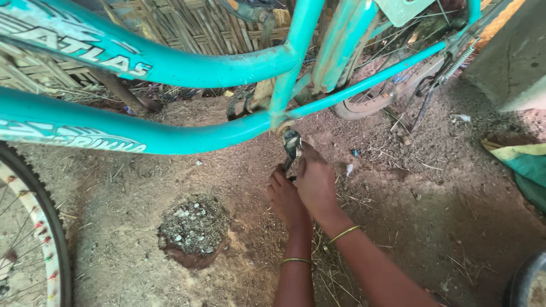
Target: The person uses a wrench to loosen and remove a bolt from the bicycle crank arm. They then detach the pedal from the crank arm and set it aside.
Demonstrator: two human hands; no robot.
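Hands meet beneath turquoise steel bicycle frame: left hand and right hand together pinching grey metal pliers, steadying them at the frame's underside.

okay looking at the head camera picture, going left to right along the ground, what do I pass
Front wheel → patch of grey ash and grit → left hand → right hand, both at the metal tool under the teal bicycle frame → green cloth.

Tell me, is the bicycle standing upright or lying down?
Upright: the turquoise bicycle frame spans above the dirt ground, and both hands work beneath it.
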